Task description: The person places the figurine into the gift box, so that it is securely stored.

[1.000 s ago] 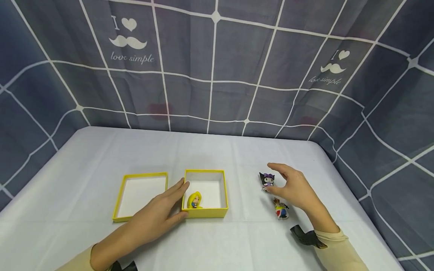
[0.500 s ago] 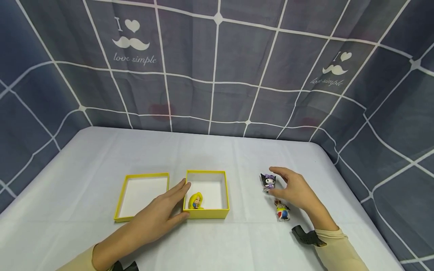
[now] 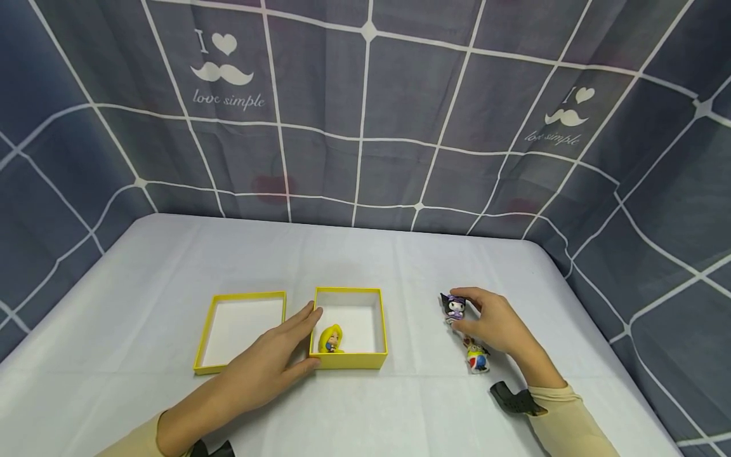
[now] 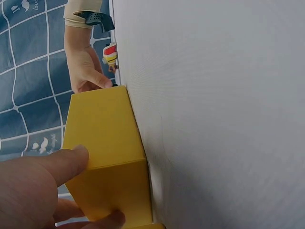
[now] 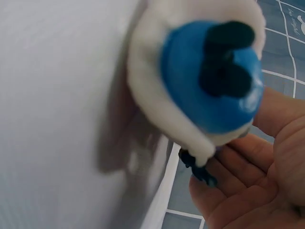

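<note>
Head view: note shallow yellow-rimmed lid (image 3: 247, 331) flat to L of box (image 3: 349, 361), partly behind LH (image 3: 257, 365); 2nd figurine (image 3: 477, 360), w/ red, blue & white, just nearside of RH (image 3: 493, 319); white tabletop (image 3: 394, 412); grid-print curtain (image 3: 400, 82) beyond. See LH fingers straight along box's L wall, thumb at near-L corner. See RH thumb & fingers bent round black-&-purple figurine (image 3: 455, 308), on tabletop well R of box; white face, black pointed ear; tightness of hold, can't tell. In box, near-L corner: yellow-haired figurine (image 3: 329, 339), blue lower front.

L wrist view: note plain yellow outer walls, in way of RH fingertips.

R wrist view: note 2nd figurine's blue-&-white side, blurred, close to lens, in way; only here, RH palm.
</note>
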`<state>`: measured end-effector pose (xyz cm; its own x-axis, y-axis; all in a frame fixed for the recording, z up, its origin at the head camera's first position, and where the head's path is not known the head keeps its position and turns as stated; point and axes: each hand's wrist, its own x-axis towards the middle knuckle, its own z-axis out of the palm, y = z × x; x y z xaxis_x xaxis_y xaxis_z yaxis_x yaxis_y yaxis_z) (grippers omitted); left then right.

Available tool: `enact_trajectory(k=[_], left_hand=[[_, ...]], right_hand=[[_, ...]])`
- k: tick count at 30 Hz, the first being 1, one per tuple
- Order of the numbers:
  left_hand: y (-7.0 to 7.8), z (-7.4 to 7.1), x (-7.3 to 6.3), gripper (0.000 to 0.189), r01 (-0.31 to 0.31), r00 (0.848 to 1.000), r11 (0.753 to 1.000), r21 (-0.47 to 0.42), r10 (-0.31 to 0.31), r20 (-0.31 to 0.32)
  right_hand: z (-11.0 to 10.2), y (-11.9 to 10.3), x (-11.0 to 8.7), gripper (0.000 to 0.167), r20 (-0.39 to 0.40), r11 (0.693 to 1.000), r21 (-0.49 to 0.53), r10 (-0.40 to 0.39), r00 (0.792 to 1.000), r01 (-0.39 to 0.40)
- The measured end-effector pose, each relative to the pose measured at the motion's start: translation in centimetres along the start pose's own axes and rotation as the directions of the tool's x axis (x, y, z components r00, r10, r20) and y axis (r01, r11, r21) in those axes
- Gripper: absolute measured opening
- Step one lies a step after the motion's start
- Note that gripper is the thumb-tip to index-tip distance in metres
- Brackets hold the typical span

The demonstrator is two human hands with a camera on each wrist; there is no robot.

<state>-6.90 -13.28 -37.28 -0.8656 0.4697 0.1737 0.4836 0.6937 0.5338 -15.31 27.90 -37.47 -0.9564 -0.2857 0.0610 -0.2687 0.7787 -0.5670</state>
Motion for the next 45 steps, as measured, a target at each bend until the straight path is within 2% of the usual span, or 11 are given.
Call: enact_trajectory(k=[16,25,35,45], left_hand=[[0.1,0.1,0.0,0.079,0.015,1.0,1.0,0.006,-0.015,0.001],[0.1,0.1,-0.1,0.079,0.029,1.0,1.0,-0.002,-0.029,0.011],[0.2,0.0,-0.1,0.078,0.012,1.0,1.0,0.002,-0.012,-0.004],[0.3,0.1,-0.1,0.079,0.02,1.0,1.0,0.007,-0.02,0.001]], right_hand=[[0.1,0.2,-0.1,0.054,-0.039,0.999,-0.051,-0.015,0.999,0.013],[-0.3,-0.4,-0.3,0.054,-0.055,0.998,-0.047,-0.038,0.998,0.035],[-0.8,-2.1,-0.4,0.055,-0.075,0.994,-0.026,-0.104,0.992,0.102],[-1.1,-4.9,-0.4,0.054,-0.084,0.983,-0.012,-0.186,0.979,0.185]])
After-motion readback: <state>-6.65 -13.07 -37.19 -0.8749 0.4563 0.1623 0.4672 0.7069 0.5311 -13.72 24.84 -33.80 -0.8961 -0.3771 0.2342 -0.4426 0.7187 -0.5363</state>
